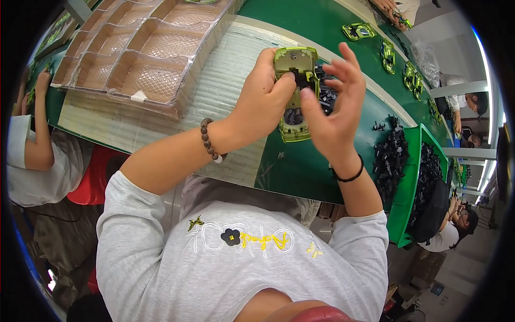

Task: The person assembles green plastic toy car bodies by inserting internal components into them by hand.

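Observation:
A shiny yellow-green toy car body shell [296, 58] is held upright over the table, its hollow inside facing me. My left hand [261, 102] grips its left side, the thumb pressing in near the middle by a small black part [304, 79]. On the shell's other side is my right hand [339, 110], fingers spread and raised, its thumb tip beside the shell's right edge. Whether that thumb touches the shell I cannot tell. Behind the shell and the right hand lie black plastic parts [327, 96], partly covered.
A clear compartment tray [153, 67] in a carton stands at the left. At the right, loose black parts [391, 153] lie by a green bin [402, 204] holding more. Green car shells [358, 31] line the far strip of the green table [268, 16]. Other people work around it.

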`<state>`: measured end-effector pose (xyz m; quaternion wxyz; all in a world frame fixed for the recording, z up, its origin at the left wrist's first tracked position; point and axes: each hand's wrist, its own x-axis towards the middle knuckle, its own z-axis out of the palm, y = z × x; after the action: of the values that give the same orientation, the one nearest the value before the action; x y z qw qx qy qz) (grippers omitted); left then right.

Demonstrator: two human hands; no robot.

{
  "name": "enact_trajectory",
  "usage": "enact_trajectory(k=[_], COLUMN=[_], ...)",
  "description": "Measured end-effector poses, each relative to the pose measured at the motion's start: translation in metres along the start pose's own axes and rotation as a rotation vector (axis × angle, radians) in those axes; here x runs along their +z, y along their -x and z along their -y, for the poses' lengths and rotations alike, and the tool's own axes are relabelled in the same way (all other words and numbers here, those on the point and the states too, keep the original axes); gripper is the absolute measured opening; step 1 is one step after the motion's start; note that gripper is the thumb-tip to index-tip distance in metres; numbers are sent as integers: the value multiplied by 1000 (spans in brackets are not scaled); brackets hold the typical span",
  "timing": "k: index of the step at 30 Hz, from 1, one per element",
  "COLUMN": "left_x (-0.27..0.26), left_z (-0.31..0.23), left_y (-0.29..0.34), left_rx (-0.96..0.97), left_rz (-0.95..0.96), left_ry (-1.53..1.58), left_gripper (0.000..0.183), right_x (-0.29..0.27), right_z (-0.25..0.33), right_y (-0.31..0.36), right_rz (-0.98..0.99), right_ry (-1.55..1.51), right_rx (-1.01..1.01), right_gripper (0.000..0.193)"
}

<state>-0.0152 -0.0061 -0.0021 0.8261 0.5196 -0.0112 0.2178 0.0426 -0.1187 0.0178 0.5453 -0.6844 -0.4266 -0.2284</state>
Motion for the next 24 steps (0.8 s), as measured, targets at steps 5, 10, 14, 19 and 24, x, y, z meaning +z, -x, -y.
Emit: enact_trajectory(k=[5,10,14,19,24], left_x=[-5,-3,-2,-4,-3], left_z=[7,3,2,6,6], left_y=[1,3,4,5,4], left_rx=[117,109,126,75,25], left_rz=[30,60,70,46,27], left_ry=[-255,-332,-392,-411,-353], left_gripper=[26,28,28,28,29], right_x=[3,-1,-1,2,-1], right_z=[1,-2,1,-3,-2], right_y=[-2,-4,-4,3,0], right_rz=[298,289,230,233,276], right_ry=[-438,-407,-461,-473,-485], right_rx=[526,515,582,636,650], right_gripper=[24,25,23,23,24])
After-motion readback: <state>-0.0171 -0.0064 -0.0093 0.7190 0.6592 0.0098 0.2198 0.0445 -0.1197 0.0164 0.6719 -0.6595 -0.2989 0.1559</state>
